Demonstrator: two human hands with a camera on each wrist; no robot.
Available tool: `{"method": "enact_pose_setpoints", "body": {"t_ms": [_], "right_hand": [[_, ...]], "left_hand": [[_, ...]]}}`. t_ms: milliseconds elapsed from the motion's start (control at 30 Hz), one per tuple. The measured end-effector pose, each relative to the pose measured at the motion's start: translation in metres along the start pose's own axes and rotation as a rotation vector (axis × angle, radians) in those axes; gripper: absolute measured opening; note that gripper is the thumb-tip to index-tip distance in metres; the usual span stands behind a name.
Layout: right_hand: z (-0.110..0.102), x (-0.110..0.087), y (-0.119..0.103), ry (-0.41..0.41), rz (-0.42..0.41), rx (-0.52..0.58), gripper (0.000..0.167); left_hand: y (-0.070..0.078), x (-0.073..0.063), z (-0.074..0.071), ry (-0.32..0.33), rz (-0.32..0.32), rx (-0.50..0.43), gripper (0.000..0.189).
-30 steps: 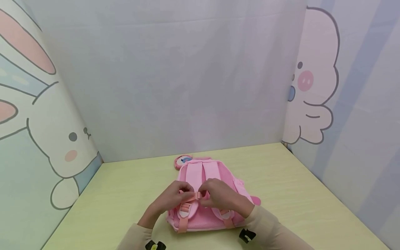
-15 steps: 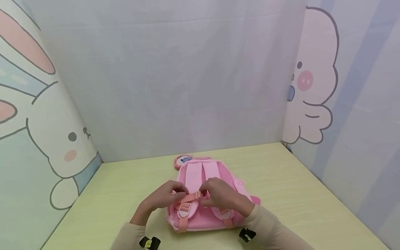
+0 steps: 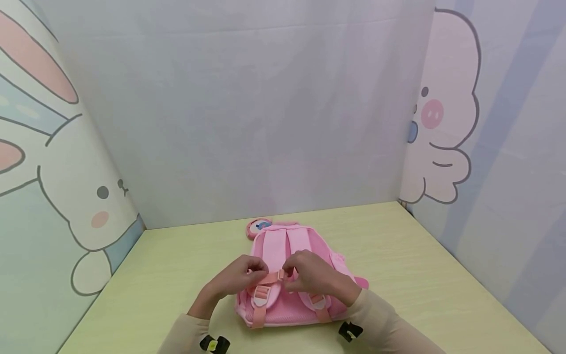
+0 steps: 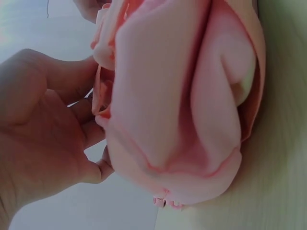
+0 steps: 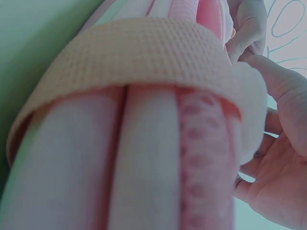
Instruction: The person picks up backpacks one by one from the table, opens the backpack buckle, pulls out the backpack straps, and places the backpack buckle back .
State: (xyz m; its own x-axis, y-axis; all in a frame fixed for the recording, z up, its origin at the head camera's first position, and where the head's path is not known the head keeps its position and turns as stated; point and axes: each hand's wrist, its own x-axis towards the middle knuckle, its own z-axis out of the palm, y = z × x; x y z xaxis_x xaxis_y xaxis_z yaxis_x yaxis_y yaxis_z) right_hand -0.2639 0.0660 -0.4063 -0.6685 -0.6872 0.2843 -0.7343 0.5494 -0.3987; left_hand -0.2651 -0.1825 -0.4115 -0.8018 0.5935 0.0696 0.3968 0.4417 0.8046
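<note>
A small pink backpack [image 3: 283,309] lies on the table with its two shoulder straps [image 3: 275,248] facing up. Across those straps runs a peach chest strap [image 3: 268,279] with a small buckle [image 3: 280,275] near its middle. My left hand [image 3: 236,278] pinches the chest strap to the left of the buckle between thumb and fingers. At the buckle's right side, my right hand [image 3: 311,273] pinches that end, its fingertips partly hiding it. In the left wrist view the backpack's side [image 4: 153,96] fills the middle, with the left fingers at the strap.
A round pink charm [image 3: 256,227] with a picture on it lies at the backpack's top left. The pale yellow table [image 3: 177,275] is bounded by a plain back wall [image 3: 265,123] and cartoon-printed side walls.
My left hand has slid left along the chest strap, away from the buckle, so more strap shows, then shifted slightly right. The right hand and the backpack have stayed nearly still.
</note>
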Motion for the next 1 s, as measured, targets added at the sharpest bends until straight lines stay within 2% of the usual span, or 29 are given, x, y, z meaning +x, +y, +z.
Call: {"method": "enact_pose_setpoints", "body": {"t_ms": [233, 500, 767, 1000], "right_hand": [[-0.005, -0.001, 0.000, 0.005, 0.009, 0.020, 0.012], [-0.008, -0.001, 0.000, 0.030, -0.032, -0.001, 0.011], [-0.011, 0.000, -0.002, 0.025, -0.051, 0.001, 0.016], [-0.008, 0.000, -0.001, 0.049, -0.099, 0.020, 0.014]], "left_hand": [[0.001, 0.001, 0.001, 0.044, -0.006, -0.011, 0.009], [0.001, 0.004, 0.004, 0.031, -0.009, -0.035, 0.010], [-0.001, 0.006, 0.009, 0.064, -0.034, -0.046, 0.012], [-0.001, 0.009, 0.014, 0.103, -0.006, 0.014, 0.012]]}}
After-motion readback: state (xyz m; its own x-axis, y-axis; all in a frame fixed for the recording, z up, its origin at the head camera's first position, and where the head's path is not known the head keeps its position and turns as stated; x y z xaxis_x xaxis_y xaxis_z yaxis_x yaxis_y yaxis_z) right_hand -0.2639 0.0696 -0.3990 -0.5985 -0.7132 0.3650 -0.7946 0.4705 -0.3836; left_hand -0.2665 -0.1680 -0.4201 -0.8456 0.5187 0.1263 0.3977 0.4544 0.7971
